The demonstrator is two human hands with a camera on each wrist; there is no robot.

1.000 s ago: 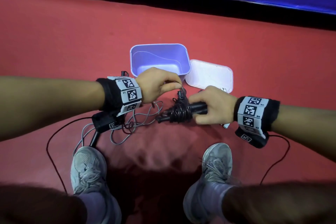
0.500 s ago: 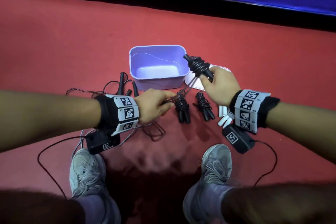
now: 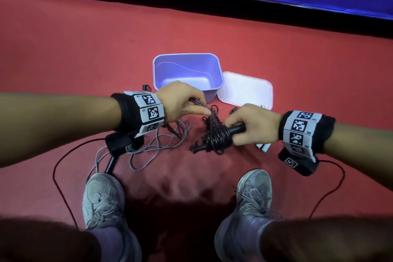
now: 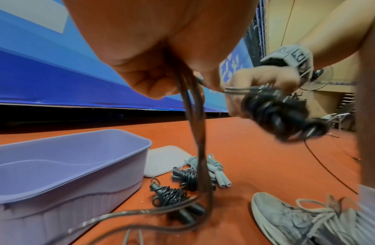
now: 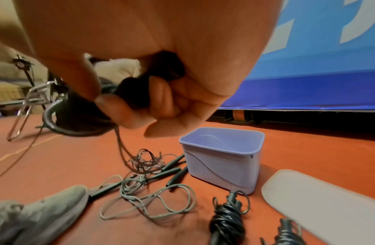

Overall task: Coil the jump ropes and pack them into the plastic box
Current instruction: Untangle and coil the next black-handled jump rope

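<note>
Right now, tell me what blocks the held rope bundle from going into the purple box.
Nothing blocks the opening: the purple box is uncovered, its lid lying beside it. But the left hand sits between the bundle and the box, holding its loose cord.

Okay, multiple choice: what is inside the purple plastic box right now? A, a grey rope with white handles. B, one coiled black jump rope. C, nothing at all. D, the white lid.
C: the purple plastic box shows only its bare floor in the head view, while the lid lies on the carpet beside it and the right hand holds the black coiled rope outside it.
</note>
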